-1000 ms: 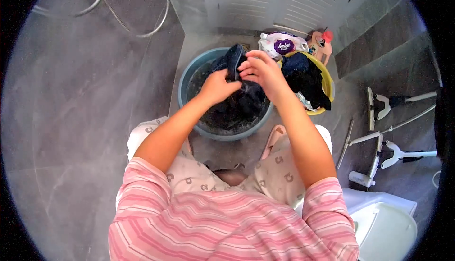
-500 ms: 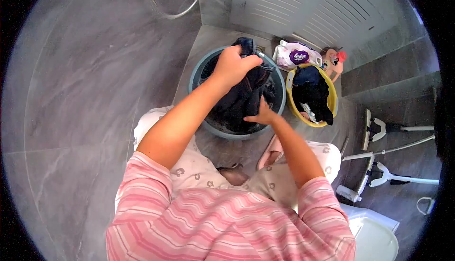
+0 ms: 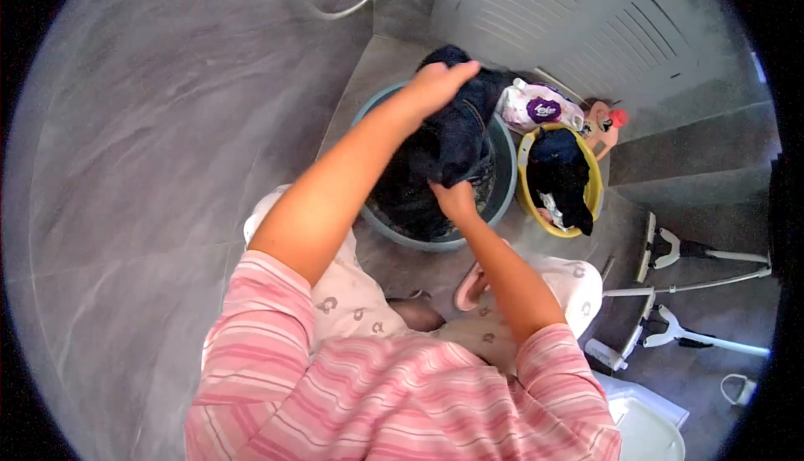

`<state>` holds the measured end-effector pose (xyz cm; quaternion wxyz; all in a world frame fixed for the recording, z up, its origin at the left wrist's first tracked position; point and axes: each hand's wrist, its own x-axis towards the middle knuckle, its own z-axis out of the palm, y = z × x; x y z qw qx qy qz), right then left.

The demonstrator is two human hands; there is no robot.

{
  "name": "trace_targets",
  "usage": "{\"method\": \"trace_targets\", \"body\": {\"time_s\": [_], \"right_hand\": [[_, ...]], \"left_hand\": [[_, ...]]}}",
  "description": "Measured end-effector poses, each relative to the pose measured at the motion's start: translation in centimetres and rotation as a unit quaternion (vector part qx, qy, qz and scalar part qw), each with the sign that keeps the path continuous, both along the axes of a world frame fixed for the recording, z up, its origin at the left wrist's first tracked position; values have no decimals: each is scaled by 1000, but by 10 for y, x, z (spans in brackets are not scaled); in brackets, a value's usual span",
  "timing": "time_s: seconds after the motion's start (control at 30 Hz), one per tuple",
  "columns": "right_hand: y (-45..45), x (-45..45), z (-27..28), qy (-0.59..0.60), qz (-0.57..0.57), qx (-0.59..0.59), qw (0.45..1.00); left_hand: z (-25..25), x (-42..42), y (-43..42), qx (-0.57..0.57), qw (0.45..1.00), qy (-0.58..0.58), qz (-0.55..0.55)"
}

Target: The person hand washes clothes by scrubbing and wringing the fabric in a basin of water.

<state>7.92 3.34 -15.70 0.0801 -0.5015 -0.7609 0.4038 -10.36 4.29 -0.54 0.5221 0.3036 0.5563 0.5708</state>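
Observation:
A pair of dark blue jeans [image 3: 462, 139], bunched and wet-looking, is lifted partly out of a round blue-grey basin [image 3: 507, 178]. Its upper part rises over the basin's far rim, and an orange-brown seam shows on it. My left hand [image 3: 442, 90] is closed on the upper part of the cloth, fingers partly hidden by it. Lower down, my right hand [image 3: 455, 200] grips the near edge of the same garment, inside the basin's rim. Dark cloth and water with some foam lie beneath.
Right of the basin stands a yellow tub [image 3: 599, 185] of dark clothes. Behind it are a white-and-purple detergent bag [image 3: 543, 108] and a bottle with a red cap [image 3: 618, 118]. Mops or squeegees [image 3: 670, 327] lie at the right. A shower hose [image 3: 339, 14] hangs above.
The jeans have been raised and pushed toward the far rim. My right hand, spread over the cloth before, has closed on its near edge. The camera view has shifted slightly.

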Motion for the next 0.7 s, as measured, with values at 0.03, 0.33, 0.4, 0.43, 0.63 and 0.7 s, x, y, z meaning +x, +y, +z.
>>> {"method": "trace_targets", "body": {"time_s": [0.03,0.33,0.4,0.43,0.63,0.7], "right_hand": [[4,2,5,-3,-6,4,1000],[20,3,127,190,-37,-145,970],[21,5,138,278,-16,-139,950],[24,4,145,310,-43,-174,934],[44,10,172,477,-179,-305,805],[46,14,177,479,-187,-317,797]], "left_hand": [[-7,-5,-3,-28,999,-35,1],[-28,-6,-13,-37,992,115,31],[-38,-7,-22,-58,948,298,93],[-30,-7,-31,-113,894,426,81],[7,37,-86,-296,680,528,-413],[-18,56,-94,-290,653,527,-460]]}}
